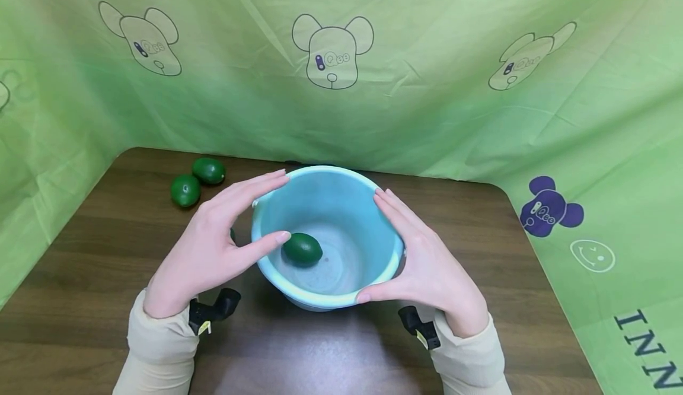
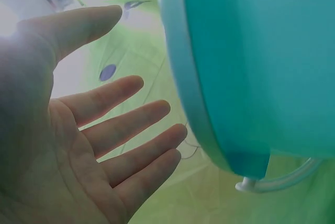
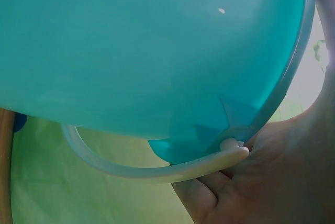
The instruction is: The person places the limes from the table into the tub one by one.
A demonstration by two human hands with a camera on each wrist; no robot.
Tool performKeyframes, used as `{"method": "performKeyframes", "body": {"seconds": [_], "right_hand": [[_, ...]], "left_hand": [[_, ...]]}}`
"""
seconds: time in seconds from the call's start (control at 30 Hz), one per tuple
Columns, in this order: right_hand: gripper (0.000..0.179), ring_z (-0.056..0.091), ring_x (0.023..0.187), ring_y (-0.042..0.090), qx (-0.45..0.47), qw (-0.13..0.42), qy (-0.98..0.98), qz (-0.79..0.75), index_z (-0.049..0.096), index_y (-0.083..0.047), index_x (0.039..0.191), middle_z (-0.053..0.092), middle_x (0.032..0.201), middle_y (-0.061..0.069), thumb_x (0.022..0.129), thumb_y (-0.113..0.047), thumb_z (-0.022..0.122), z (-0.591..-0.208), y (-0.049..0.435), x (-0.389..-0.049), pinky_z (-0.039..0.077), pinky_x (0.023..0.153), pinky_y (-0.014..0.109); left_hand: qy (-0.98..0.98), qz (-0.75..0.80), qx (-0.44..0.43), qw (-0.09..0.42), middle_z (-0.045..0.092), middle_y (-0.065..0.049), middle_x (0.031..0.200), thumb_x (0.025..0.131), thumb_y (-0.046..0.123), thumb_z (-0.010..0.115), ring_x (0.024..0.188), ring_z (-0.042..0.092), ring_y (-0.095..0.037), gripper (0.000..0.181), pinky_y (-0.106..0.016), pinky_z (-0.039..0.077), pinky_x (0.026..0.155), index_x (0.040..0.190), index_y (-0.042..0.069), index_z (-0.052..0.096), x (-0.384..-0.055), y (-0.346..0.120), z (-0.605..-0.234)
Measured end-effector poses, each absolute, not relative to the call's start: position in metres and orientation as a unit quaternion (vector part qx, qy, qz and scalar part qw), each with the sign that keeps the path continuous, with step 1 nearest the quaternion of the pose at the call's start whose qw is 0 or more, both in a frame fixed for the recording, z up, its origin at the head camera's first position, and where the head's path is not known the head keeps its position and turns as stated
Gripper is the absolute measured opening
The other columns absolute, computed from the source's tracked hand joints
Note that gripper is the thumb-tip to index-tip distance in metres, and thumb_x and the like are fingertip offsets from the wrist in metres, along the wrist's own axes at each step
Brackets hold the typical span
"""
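Reference: bucket mouth as clock dial, 12 at the far side.
Blue bucket (image 1: 327, 301): between the two hands, mouth upward; whether its base sits flat on the wooden table (image 1: 69, 276) cannot be confirmed.
Left hand (image 1: 213, 235): fingers spread, thumb apart, pinching nothing. Fingertips lie near 11 o'clock, thumb near 9 (the left wrist view shows a gap between this palm and the wall).
Right hand (image 1: 421, 258): spread along the rim, fingertips at 2 o'clock, thumb at 5. Pressing force: cannot tell.
Handle (image 3: 141, 174): hangs below the rim, its pivot just beside the right palm.
Green fruit inside (image 1: 302, 249): on the bucket floor, toward 8 o'clock, apart from the hands.
Two green fruits outside (image 1: 185, 191) (image 1: 208, 171): on the table, side by side, at 10 o'clock.
Green sliver (image 1: 232, 235): mostly hidden behind the left hand at 9 o'clock; identity uncertain.
Hazard, tipping: a push from the right hand alone could skew the bucket toward 9, lacking firm left support.
Hazard, rolling: any tilt could send the loose, rounded fruit against the wall.
Hazard, snagging: fingers could catch the handle if withdrawn past its pivot.
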State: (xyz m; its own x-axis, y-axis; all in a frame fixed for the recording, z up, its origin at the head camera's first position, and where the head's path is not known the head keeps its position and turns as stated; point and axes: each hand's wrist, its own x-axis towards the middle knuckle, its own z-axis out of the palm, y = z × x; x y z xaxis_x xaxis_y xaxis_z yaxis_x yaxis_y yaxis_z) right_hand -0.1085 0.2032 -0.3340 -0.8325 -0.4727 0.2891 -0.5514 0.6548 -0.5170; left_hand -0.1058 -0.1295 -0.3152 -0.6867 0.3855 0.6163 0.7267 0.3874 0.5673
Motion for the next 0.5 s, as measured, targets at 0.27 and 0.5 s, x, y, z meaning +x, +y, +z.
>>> {"method": "performKeyframes", "body": {"seconds": [0.27, 0.5], "right_hand": [[0.138, 0.017, 0.152, 0.015, 0.281, 0.064, -0.908, 0.305, 0.031, -0.017, 0.161, 0.025, 0.166, -0.006, 0.049, -0.069, 0.094, -0.333, 0.203, -0.108, 0.035, 0.112, 0.053], [0.138, 0.018, 0.152, 0.015, 0.282, 0.064, -0.907, 0.307, 0.032, -0.017, 0.161, 0.025, 0.166, -0.006, 0.049, -0.069, 0.094, -0.333, 0.203, -0.109, 0.035, 0.112, 0.054]], "left_hand": [[-0.820, -0.429, -0.316, 0.207, 0.050, 0.008, 0.150, 0.084, 0.017, 0.085, 0.137, 0.047, -0.014, 0.072, -0.036, 0.038, 0.111, 0.149, 0.019, 0.054, -0.106, -0.135, -0.311], [-0.826, -0.427, -0.295, 0.222, 0.051, 0.006, 0.150, 0.083, 0.012, 0.086, 0.138, 0.046, -0.016, 0.074, -0.033, 0.037, 0.112, 0.149, 0.020, 0.054, -0.106, -0.142, -0.309]]}}
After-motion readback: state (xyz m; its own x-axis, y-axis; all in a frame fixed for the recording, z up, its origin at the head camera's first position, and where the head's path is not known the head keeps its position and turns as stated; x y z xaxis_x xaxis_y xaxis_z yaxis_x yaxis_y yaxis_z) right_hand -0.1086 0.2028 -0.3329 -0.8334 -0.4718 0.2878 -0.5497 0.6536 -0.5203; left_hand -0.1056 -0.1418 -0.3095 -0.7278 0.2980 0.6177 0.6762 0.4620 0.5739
